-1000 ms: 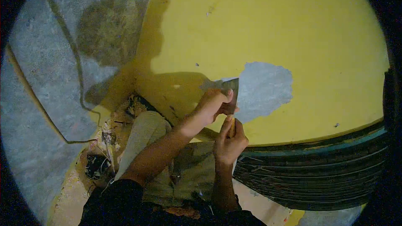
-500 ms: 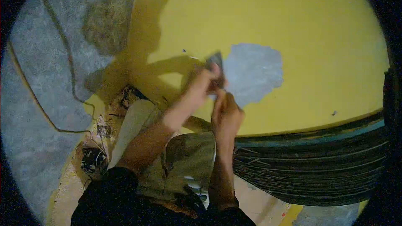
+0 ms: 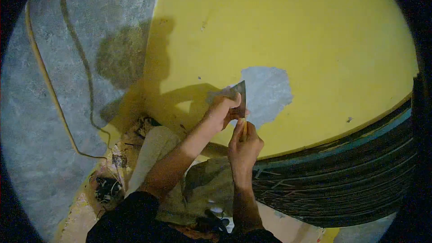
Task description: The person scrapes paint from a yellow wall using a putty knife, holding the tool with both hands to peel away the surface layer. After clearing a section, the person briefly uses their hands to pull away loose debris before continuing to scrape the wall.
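Note:
A putty knife (image 3: 242,101) with a dark, flat blade and a yellowish handle is held in front of the yellow-painted wall (image 3: 315,40). My right hand (image 3: 246,146) is closed around the handle, below the blade. Gripping the blade from its left side, my left hand (image 3: 226,110) has its thumb lying on the flat face. Behind the blade, a grey patch (image 3: 268,92) of bare surface with ragged edges shows in the yellow paint. My left hand's fingers are partly hidden by the blade.
A brown cord (image 3: 50,87) runs down the grey wall (image 3: 40,162) at left towards a dark, wired object (image 3: 108,190). Dark ribbed folding shutters (image 3: 333,184) with crossed bars curve along the lower right. My bent knee (image 3: 155,146) is below my left forearm.
The view has shifted, so the grey patch sits lower and further left. Both hands still hold the putty knife, now lower in view; its blade is sharper and more upright.

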A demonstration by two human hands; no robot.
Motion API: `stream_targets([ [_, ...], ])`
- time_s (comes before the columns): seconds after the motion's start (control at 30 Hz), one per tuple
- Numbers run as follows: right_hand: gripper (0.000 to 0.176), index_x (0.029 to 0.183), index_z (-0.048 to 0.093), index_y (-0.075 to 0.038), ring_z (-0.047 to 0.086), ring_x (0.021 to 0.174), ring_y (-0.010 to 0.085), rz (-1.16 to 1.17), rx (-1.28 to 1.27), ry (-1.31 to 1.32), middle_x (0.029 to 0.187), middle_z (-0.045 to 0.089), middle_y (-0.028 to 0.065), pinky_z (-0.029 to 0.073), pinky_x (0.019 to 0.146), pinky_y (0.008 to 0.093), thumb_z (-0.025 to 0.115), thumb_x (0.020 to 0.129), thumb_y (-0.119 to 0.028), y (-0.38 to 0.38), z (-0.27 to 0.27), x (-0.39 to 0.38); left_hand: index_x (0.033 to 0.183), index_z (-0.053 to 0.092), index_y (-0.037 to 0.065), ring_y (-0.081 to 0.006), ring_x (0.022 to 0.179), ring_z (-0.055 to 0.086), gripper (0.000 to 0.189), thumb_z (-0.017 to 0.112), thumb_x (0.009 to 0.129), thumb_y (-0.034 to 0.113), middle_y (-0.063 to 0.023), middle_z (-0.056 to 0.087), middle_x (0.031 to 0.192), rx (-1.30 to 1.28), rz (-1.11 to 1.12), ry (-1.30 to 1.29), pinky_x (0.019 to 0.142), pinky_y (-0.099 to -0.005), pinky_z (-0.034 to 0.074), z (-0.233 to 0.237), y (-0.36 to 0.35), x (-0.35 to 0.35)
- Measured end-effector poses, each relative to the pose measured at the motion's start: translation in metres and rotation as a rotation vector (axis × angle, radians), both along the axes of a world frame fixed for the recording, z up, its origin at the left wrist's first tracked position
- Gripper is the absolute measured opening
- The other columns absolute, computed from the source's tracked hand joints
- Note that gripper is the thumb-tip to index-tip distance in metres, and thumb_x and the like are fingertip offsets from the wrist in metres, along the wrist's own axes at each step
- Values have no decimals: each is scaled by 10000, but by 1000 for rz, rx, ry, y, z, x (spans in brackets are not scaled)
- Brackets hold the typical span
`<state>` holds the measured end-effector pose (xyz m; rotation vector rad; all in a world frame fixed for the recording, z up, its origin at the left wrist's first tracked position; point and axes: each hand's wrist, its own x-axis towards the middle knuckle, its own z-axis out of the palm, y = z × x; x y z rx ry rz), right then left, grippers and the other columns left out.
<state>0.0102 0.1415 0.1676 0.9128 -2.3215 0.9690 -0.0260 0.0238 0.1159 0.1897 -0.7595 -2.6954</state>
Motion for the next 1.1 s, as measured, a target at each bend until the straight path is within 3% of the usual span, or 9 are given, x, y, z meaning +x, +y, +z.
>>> stream_targets([
  [0.33, 274, 695, 552, 15, 536, 449, 348, -53, 163, 75, 541, 528, 204, 400, 439, 415, 580, 918, -141, 2, 6, -10, 895, 592, 2, -236, 697, 654, 306, 592, 920, 307, -130, 640, 738, 62, -61, -3, 585, -336, 514, 2, 3, -10],
  [0.47, 221, 739, 564, -3, 569, 504, 388, 101, 165, 60, 569, 552, 216, 427, 455, 432, 588, 905, -146, -8, 20, 3, 896, 606, 24, -225, 735, 626, 208, 529, 911, 216, -118, 646, 807, -7, -56, -49, 681, -336, 511, 18, -6, 18],
  [0.53, 197, 788, 574, -9, 584, 559, 421, 228, 95, -10, 586, 570, 222, 453, 494, 459, 579, 910, -164, -32, 9, 6, 909, 618, 33, -220, 750, 622, 194, 518, 900, 199, -103, 644, 819, 33, 113, -220, 721, -329, 513, 21, -3, 39],
  [0.6, 231, 765, 572, -4, 583, 578, 438, 142, 193, 61, 602, 581, 226, 460, 525, 482, 562, 921, -174, -36, 12, 10, 937, 619, 33, -214, 766, 632, 191, 521, 890, 190, -96, 649, 823, -169, 269, 131, 750, -335, 521, 30, -8, 78],
  [0.63, 231, 765, 572, -4, 583, 578, 438, 147, 168, 60, 602, 581, 226, 460, 525, 482, 562, 921, -174, -33, 16, 9, 973, 601, 11, -220, 807, 646, 206, 525, 905, 190, -113, 657, 871, -185, 362, -120, 775, -343, 526, 65, 10, 79],
  [0.67, 242, 757, 573, 0, 583, 574, 437, 66, 227, 45, 608, 584, 229, 461, 535, 490, 555, 924, -174, -26, 21, 4, 973, 601, 11, -220, 807, 646, 206, 525, 905, 190, -113, 657, 871, -195, 368, -113, 775, -343, 526, 40, 0, 58],
  [0.73, 253, 749, 573, 3, 582, 570, 437, -13, 293, 48, 613, 587, 232, 462, 546, 498, 548, 927, -175, -9, 18, -6, 990, 589, 8, -228, 824, 654, 217, 547, 919, 210, -118, 660, 894, 141, -222, 215, 775, -346, 529, -31, -29, -7],
  [0.77, 264, 743, 571, 6, 582, 562, 430, -20, 272, 60, 612, 586, 232, 460, 531, 486, 550, 928, -182, -1, 5, -13, 976, 586, 3, -234, 820, 655, 220, 555, 930, 216, -117, 663, 875, 159, -100, 61, 775, -339, 529, -21, -12, -7],
  [1.1, 317, 687, 565, 13, 554, 488, 393, 41, 163, 36, 567, 546, 227, 419, 454, 420, 561, 933, -186, 17, 16, -26, 957, 577, 38, -229, 763, 675, 352, 546, 940, 388, -113, 669, 845, 28, -76, 48, 628, -310, 528, 3, 8, -13],
])
